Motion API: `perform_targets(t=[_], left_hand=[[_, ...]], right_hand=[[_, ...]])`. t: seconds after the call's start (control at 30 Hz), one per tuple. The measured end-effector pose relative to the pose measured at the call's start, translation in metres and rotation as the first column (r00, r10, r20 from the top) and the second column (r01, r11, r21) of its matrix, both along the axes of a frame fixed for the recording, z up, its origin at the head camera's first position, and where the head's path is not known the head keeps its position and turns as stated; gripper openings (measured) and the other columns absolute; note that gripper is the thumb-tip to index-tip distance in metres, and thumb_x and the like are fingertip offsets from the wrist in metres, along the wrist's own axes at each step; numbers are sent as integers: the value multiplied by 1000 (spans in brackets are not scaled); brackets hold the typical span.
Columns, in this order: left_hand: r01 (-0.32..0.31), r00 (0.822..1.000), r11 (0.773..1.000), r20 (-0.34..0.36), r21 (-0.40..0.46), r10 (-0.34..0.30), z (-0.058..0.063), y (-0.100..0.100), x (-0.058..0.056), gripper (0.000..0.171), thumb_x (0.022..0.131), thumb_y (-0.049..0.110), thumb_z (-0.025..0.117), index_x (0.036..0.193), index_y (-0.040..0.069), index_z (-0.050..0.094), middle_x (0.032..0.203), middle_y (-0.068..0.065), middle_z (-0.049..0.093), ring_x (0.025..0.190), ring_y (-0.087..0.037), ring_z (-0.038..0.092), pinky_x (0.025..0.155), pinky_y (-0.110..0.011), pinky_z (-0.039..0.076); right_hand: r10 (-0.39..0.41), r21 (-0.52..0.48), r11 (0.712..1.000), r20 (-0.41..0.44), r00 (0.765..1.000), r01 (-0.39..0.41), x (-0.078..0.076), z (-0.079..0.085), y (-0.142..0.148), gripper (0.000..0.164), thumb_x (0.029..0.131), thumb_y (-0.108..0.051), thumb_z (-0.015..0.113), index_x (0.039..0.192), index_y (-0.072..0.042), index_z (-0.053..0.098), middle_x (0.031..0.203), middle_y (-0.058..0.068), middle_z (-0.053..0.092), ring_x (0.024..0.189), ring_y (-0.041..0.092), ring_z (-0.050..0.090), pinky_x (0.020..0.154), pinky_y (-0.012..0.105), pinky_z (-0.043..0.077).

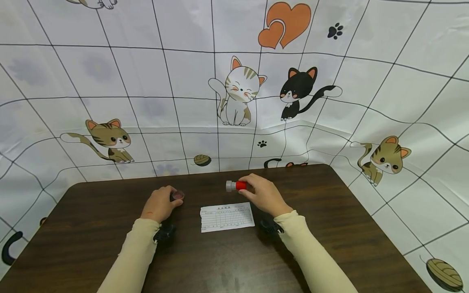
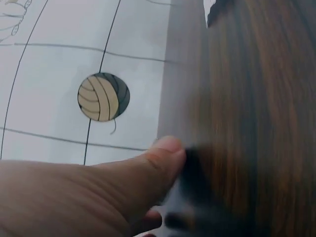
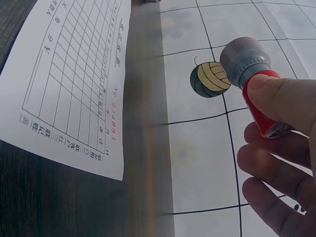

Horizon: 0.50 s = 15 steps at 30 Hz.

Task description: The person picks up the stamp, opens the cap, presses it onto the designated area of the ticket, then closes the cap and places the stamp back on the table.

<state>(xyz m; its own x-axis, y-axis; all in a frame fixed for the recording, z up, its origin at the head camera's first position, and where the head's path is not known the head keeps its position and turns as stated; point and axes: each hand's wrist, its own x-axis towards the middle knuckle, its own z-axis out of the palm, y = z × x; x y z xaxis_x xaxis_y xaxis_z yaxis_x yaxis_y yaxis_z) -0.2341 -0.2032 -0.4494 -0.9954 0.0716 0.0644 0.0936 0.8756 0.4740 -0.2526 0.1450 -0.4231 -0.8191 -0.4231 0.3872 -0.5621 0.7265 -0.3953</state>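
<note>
My right hand (image 1: 264, 194) pinches a small red stamp (image 1: 240, 185) with a grey ribbed end, held sideways behind the paper. In the right wrist view the thumb lies on the red barrel of the stamp (image 3: 260, 98), and the lower fingers are spread apart. On the left, the thumb and forefinger of my left hand (image 1: 160, 203) are curled around the side of a small round ink pad (image 1: 177, 195), dark red inside with a clear rim. Between both hands lies a white printed receipt (image 1: 227, 217) with a grid and a red number.
A dark brown wooden table (image 1: 205, 260) bears these things. Behind it and along its sides hangs a white sheet (image 1: 183, 114) with grid lines and printed cats. Dark wrist cameras (image 1: 165, 232) sit beside both cream sleeves (image 1: 133, 252).
</note>
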Motion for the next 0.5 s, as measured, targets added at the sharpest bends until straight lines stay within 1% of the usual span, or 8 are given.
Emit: perform_targets(t=[0.1,0.23,0.33,0.5], left_hand=[[-10,1000,1000,-18,-25,10,-1,-5,0,45,94,26,78,121,-8,65,114,-27,64,105,-45,62,91,-59,52],[-53,998,998,-17,-43,52,1,-7,1,48,94,28,77,123,-9,65,120,-31,61,108,-49,60,89,-61,52],[-84,996,995,-18,-47,83,0,-10,2,49,95,30,76,122,-8,64,121,-33,59,107,-51,58,87,-63,52],[-105,994,994,-18,-42,104,-2,-16,1,49,95,31,76,121,-9,64,121,-35,57,106,-52,56,84,-64,51]], right_hand=[[4,-2,1000,4,1000,-4,0,0,0,30,93,-25,80,120,-14,72,111,-2,71,89,13,62,84,34,57],[2,-2,1000,9,1000,-2,0,1,0,31,93,-25,80,120,-14,72,111,-2,71,88,13,62,84,33,57],[-3,1,1000,15,1000,3,0,1,0,31,93,-26,80,121,-14,72,111,-2,71,88,13,62,83,33,57],[-14,1,1000,21,1000,14,0,-1,0,30,93,-25,80,120,-14,72,112,-2,72,89,13,62,84,34,57]])
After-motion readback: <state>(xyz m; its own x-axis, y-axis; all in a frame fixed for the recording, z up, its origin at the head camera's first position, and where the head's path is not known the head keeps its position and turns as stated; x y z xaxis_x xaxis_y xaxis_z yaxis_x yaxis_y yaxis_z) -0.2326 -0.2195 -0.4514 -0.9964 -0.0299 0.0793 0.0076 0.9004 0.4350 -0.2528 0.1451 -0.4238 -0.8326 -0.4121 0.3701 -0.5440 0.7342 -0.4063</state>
